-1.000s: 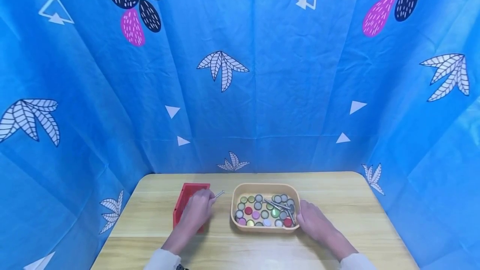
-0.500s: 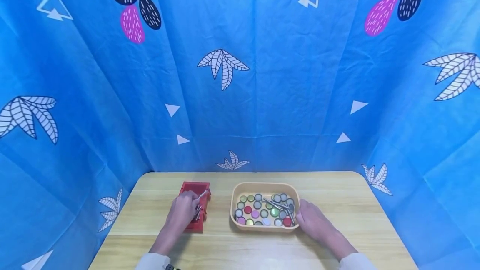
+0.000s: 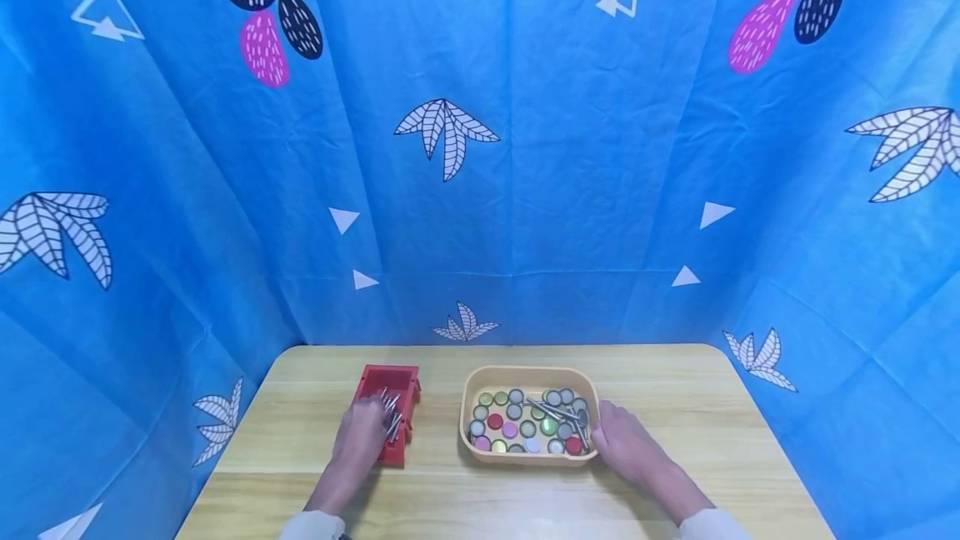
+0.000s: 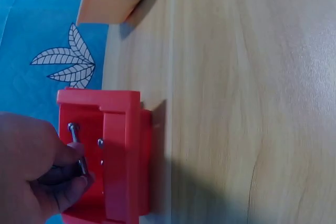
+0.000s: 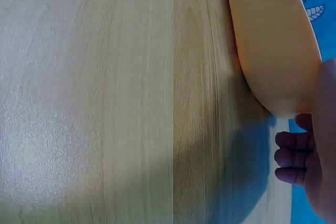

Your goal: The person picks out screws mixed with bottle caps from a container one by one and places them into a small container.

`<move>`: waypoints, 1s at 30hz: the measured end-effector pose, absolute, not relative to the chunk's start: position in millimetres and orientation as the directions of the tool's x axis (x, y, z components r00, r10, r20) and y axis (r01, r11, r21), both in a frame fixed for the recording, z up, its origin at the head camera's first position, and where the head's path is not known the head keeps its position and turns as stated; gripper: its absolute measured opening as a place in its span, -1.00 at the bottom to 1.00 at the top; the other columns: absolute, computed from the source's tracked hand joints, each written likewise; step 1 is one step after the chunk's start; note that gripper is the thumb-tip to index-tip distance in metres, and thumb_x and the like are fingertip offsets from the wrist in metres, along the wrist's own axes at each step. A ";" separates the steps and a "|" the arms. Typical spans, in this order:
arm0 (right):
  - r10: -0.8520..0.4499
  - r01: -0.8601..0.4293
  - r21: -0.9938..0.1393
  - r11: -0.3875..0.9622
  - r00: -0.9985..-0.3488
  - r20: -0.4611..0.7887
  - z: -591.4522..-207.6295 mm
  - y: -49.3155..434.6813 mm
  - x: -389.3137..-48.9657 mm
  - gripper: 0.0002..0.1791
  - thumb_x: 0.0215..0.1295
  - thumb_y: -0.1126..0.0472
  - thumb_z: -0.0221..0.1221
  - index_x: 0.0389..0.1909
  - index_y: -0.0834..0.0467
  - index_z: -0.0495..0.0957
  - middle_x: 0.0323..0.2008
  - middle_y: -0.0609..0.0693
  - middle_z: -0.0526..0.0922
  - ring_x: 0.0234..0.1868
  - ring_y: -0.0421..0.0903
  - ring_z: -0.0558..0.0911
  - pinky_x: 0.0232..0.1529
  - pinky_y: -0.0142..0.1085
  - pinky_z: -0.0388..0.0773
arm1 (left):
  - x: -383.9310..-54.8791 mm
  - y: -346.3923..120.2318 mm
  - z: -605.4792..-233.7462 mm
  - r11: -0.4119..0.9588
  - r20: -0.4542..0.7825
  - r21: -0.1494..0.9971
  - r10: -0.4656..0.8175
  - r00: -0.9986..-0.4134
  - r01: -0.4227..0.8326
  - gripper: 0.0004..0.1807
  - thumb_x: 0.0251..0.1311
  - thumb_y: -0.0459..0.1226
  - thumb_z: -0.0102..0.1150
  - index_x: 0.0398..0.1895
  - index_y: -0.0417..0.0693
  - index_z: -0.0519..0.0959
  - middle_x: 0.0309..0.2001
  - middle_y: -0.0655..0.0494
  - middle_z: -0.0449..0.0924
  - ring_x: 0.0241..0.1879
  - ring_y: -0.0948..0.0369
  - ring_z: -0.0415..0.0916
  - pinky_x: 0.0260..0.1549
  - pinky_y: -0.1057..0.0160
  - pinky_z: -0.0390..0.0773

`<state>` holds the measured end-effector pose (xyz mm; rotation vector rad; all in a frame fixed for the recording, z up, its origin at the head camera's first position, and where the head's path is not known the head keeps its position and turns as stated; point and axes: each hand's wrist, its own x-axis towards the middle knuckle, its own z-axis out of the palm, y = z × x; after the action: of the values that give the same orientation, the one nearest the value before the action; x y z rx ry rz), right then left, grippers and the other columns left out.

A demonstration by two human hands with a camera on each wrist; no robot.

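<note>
My left hand (image 3: 362,432) is over the red bin (image 3: 390,457), its fingers inside the opening. In the left wrist view, thumb and finger pinch a thin silver screw (image 4: 77,145), head upward. Several more screws (image 3: 393,425) lie in the bin, partly hidden by the hand. My right hand (image 3: 628,442) holds the right end of a tan tray (image 3: 525,458), thumb at the rim and fingers bent against the outside. Spread in that tray are many round caps or lids (image 3: 512,429), grey, green, pink and red, with several screws (image 3: 553,408) on top at the right.
Both containers stand on a light wooden table (image 3: 675,390), with a gap of bare wood between them. A blue patterned curtain (image 3: 480,223) hangs behind the table and along both sides.
My left hand has carried the screw leftward from the gap between the containers and lowered it into the red bin. The right hand and tray have stayed in place.
</note>
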<state>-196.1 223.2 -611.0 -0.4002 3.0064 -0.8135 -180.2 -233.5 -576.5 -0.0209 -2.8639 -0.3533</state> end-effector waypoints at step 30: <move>-0.242 -0.236 -0.511 0.827 -0.969 0.057 -611.7 223.1 -195.7 -0.64 0.46 0.22 0.02 0.15 0.30 0.51 -0.29 -0.12 0.60 -0.27 -0.23 0.49 -0.05 -0.15 0.60 | -181.4 -221.4 -584.7 0.992 0.295 0.120 -0.008 -0.955 0.029 -0.94 0.19 -0.51 0.32 -0.29 -0.35 0.65 -0.43 -0.13 0.59 -0.44 0.08 0.55 -0.37 0.11 0.75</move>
<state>-195.7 223.1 -611.7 -0.3914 2.9929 -0.8346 -181.4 -221.4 -584.7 -0.0149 -2.8362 -0.1765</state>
